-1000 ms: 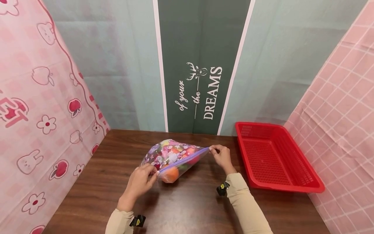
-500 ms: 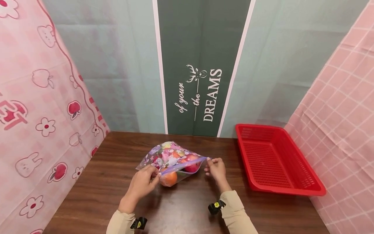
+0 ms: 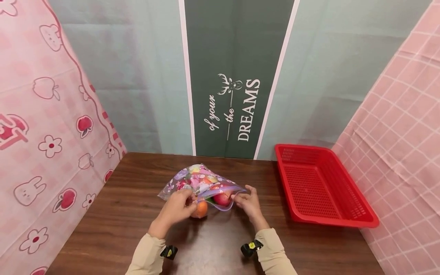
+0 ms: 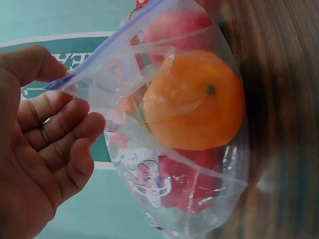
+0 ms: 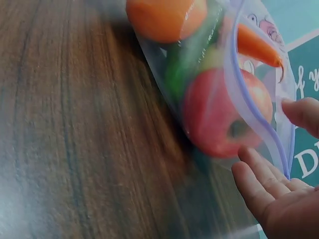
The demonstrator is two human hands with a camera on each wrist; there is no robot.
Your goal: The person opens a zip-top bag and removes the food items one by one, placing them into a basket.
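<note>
Up behind everything, the grey-green backdrop (image 3: pixel 154 76) fills my view, its dark green panel (image 3: pixel 237 46) carrying the words "of your", "the" and "DREAMS" turned on their side. Pink cloth in on both flanks: the printed curtain (image 3: pixel 51 145) to my left, the checked curtain (image 3: pixel 395 114) to my right. Below them spreads the brown worktop (image 3: pixel 117 206), and over on its right side sits the red basket (image 3: pixel 306 187), long and slatted.

Now to the middle, and here's the printed zip bag (image 3: pixel 197 176), lying on the worktop well apart from the basket, lavender zip parted, mouth gaping my way on the right! My left hand (image 3: pixel 173 210) has the zip edge pinched between thumb and forefinger, other fingers loosely bent. My right hand (image 3: pixel 251 206) is unclenched at the far end of the mouth, fingers stretched toward the fruit; whether the fingertips press film or fruit, I cannot tell.

And inside the bag, the red apple (image 3: pixel 223 198) is right there at the mouth! The orange (image 4: pixel 194 104) shows through clear film, just beside my left hand; between the two runs a long green piece (image 5: pixel 187 59), with the slimmer carrot (image 5: pixel 259 47) poking its tip up behind the zip.
</note>
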